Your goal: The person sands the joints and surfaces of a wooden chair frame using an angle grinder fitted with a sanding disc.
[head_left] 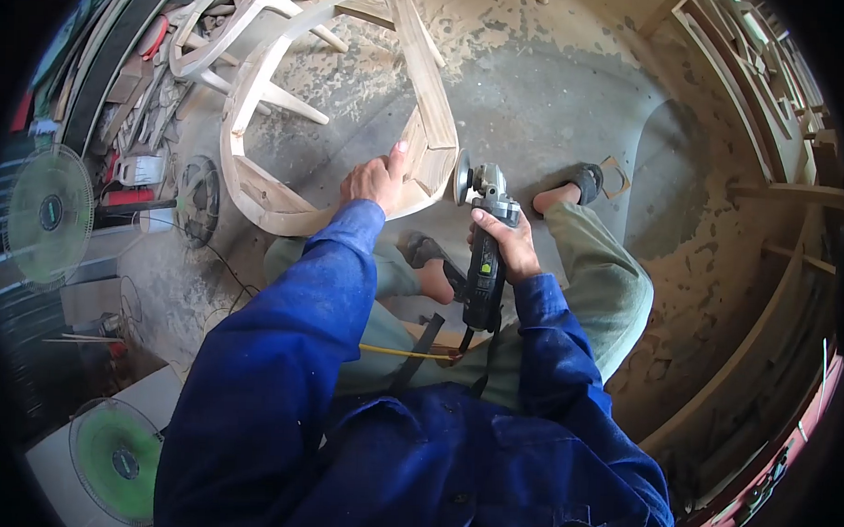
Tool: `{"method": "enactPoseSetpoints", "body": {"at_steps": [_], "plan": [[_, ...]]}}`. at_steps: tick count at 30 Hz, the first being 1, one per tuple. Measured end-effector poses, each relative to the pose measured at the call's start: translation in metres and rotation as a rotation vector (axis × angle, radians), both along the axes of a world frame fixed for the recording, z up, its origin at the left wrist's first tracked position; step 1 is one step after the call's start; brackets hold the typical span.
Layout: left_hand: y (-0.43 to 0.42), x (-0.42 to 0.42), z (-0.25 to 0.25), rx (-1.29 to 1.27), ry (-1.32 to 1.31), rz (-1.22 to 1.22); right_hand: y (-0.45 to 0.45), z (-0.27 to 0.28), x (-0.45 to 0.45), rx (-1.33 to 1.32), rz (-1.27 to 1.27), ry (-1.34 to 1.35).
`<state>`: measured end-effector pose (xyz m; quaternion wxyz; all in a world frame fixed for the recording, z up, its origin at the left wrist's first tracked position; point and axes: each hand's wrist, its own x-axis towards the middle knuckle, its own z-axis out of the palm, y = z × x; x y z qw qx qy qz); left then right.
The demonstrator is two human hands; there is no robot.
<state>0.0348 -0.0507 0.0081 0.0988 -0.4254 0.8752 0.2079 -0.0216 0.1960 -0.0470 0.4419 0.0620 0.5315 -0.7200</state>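
Note:
A pale wooden chair frame point(428, 101) stands tilted in front of me, its rounded rail nearest my knees. My left hand point(376, 182) grips this frame near its lower right corner, thumb up along the wood and fingers closed over the rail. In my right hand point(508, 243) is an angle grinder point(483, 275), held upright by its dark body. The grinder's round disc point(463, 177) is at the frame's right corner, touching it or very close; I cannot tell which. A yellow cord point(396, 352) runs near the grinder's lower end, across my lap.
Another wooden chair frame point(227, 48) stands at the upper left, beside a heap of wood offcuts point(149, 96). Two green-bladed fans point(50, 211) are on the left. Long curved wooden parts point(745, 340) line the right side. My feet rest on the dusty floor point(576, 102).

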Motion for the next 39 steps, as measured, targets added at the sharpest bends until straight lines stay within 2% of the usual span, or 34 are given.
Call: {"method": "enactPoseSetpoints", "body": {"at_steps": [12, 17, 20, 26, 33, 39], "plan": [[0.001, -0.001, 0.000, -0.049, -0.034, -0.024, 0.008, -0.042, -0.004, 0.101, 0.032, -0.115], [0.000, 0.002, -0.003, -0.021, -0.009, -0.004, 0.009, -0.078, -0.006, 0.165, 0.031, -0.258], [-0.002, 0.000, 0.003, 0.012, -0.004, 0.021, 0.000, -0.067, -0.007, 0.132, 0.023, -0.205], [-0.002, 0.000, -0.003, 0.011, 0.012, 0.017, -0.009, -0.002, 0.005, -0.065, -0.062, -0.016], [0.000, 0.000, 0.001, -0.005, -0.025, -0.023, -0.010, 0.011, 0.000, -0.012, -0.051, 0.056], [0.002, 0.000, 0.000, -0.055, -0.004, -0.044, -0.003, -0.010, 0.002, -0.010, -0.046, -0.021]]}}
